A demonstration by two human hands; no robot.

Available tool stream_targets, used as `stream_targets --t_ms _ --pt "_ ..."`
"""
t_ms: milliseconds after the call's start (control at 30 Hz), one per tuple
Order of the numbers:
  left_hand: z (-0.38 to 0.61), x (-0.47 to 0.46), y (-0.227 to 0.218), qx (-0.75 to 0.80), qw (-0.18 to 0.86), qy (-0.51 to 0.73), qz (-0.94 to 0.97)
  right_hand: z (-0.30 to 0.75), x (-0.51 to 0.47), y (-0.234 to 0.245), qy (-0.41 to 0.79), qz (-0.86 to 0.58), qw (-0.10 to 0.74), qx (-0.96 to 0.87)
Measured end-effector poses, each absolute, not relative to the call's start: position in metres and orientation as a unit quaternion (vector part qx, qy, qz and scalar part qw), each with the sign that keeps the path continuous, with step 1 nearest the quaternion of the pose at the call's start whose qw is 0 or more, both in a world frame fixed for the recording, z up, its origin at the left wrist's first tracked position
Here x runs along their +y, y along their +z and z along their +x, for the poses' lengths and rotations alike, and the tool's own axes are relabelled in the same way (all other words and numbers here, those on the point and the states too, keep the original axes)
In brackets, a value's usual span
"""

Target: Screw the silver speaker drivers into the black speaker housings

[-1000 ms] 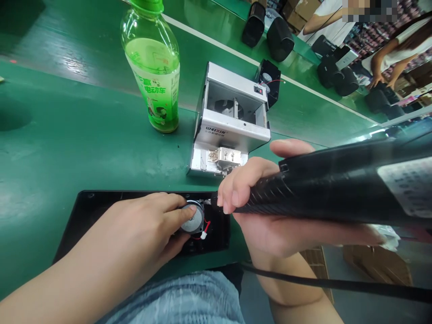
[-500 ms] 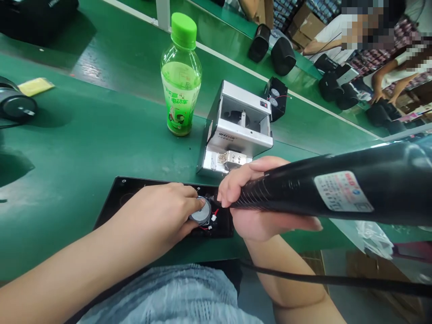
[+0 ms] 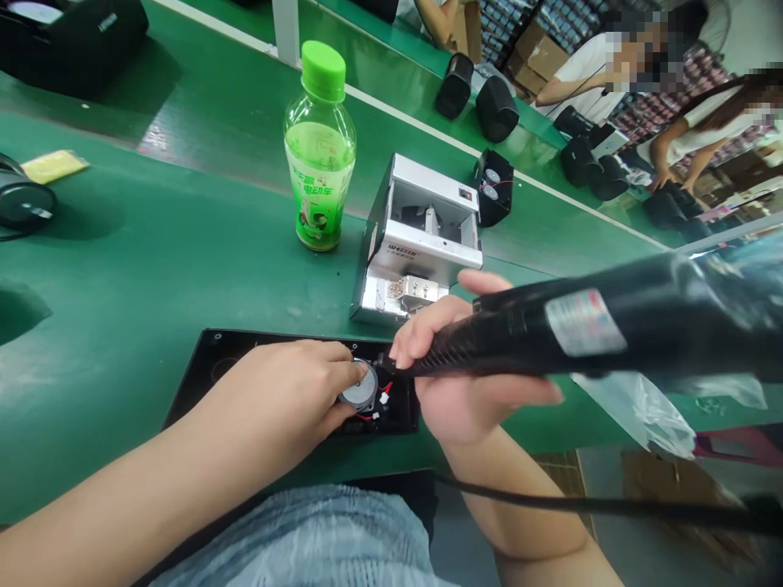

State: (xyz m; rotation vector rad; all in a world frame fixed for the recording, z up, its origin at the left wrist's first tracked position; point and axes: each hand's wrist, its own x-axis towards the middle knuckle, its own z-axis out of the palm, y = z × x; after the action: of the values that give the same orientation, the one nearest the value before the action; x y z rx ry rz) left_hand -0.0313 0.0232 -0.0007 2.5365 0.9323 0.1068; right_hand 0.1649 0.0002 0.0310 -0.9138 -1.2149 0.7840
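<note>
On the green table in front of me lies a black panel (image 3: 194, 377), partly covered by my left forearm. My left hand (image 3: 299, 375) grips a round grey speaker driver (image 3: 360, 390) that sits in the panel, thumb and fingers on its rim. Red wires with small white connectors (image 3: 384, 399) lie just right of the driver. My right hand (image 3: 449, 375) is wrapped round a black electric screwdriver (image 3: 514, 330), held nearly level with its nose pointing left. The tip reaches the driver's upper right edge; the exact contact point is too small to make out.
A silver screw feeder (image 3: 422, 236) stands just beyond the panel, beside a green-capped drink bottle (image 3: 320, 155). Black speaker boxes (image 3: 497, 110) stand farther back, near other people at work. A black cable (image 3: 575, 507) runs below my right arm. A plastic bag (image 3: 642, 412) lies at right.
The whole view has shifted slightly. The rear of the screwdriver has swung a little, and my right index finger is lifted more. My left hand stays on the speaker driver.
</note>
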Motion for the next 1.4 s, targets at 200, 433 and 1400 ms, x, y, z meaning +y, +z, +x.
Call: stream_targets --t_ms 200,433,1400 --pt "-0.034 0.017 -0.001 0.341 0.214 0.04 0.914 0.178 0.014 0.107 0.297 -0.389 0.737 -0.466" --pt "-0.033 0.016 -0.002 0.342 0.225 0.044 0.911 0.167 0.056 0.084 0.235 -0.403 0.706 -0.533" --pt "-0.037 0.016 -0.005 0.364 0.248 0.065 0.896 0.175 0.059 0.067 0.206 -0.372 0.748 -0.51"
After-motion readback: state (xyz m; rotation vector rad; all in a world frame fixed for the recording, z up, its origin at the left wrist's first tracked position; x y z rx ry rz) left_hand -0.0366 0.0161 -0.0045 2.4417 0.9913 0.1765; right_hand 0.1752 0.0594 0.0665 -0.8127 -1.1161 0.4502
